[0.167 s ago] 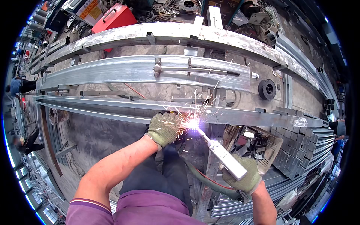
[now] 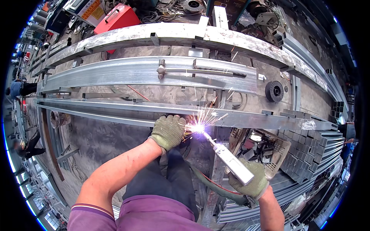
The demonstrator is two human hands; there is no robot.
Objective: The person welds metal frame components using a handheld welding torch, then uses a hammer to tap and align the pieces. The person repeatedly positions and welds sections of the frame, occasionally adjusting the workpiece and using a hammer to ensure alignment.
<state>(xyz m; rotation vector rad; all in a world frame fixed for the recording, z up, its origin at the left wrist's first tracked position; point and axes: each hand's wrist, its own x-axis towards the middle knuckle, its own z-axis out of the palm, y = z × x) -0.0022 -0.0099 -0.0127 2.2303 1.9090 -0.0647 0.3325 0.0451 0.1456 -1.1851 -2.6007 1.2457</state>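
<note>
Right hand: I'm gripping torch.
Left hand: lying at beam edge; grip, I can't tell.
Glare: hiding torch tip.

A hammer is laid along a wide galvanized beam, its head turned to the left. A black spool is set on the floor, just right of that beam. Farther off, on the left, a red box is seen beyond a long pale beam. Nearer, on the right, a plastic crate is filled with scraps, and square tubes are stacked beside it. A person in blue is seen at the far left edge.
</note>
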